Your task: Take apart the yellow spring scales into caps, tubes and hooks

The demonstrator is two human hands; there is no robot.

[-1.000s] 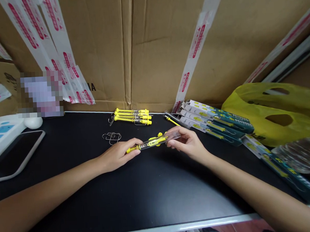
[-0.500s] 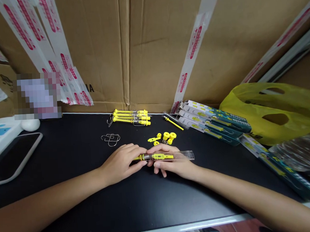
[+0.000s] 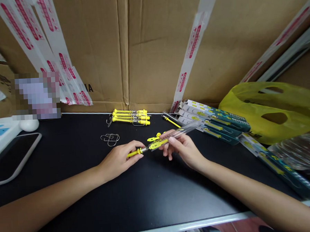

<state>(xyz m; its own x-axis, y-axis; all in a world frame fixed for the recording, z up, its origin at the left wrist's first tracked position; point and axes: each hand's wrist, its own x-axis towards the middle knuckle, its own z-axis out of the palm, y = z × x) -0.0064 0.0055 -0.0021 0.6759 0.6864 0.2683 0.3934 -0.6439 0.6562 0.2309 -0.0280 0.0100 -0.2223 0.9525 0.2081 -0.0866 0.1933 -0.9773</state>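
Between thumb and fingers, my left hand (image 3: 113, 161) pinches a thin yellow rod (image 3: 132, 154) with a ring collar and a metal spring at its right end. My right hand (image 3: 186, 150) is closed around a clear plastic tube (image 3: 188, 128), which tilts up to the right. A flat yellow slotted piece (image 3: 155, 144) shows at the tube's lower left end, close to the spring; whether they are joined, I cannot tell. Behind the right fingers lie loose yellow parts (image 3: 153, 139), partly hidden. Bent wire hooks (image 3: 111, 139) rest on the black table left of them.
Several yellow spring scales (image 3: 131, 117) lie at the back. Near them are another yellow rod (image 3: 172, 121) and printed boxes (image 3: 214, 117). A yellow plastic bag (image 3: 237, 108) stands right, a phone (image 3: 15, 158) and power strip (image 3: 1, 132) left. Cardboard (image 3: 157, 60) walls the back.
My hands have moved apart. The spring end of the rod, earlier inside the level tube, now shows outside it. My right hand has raised and tilted the tube.
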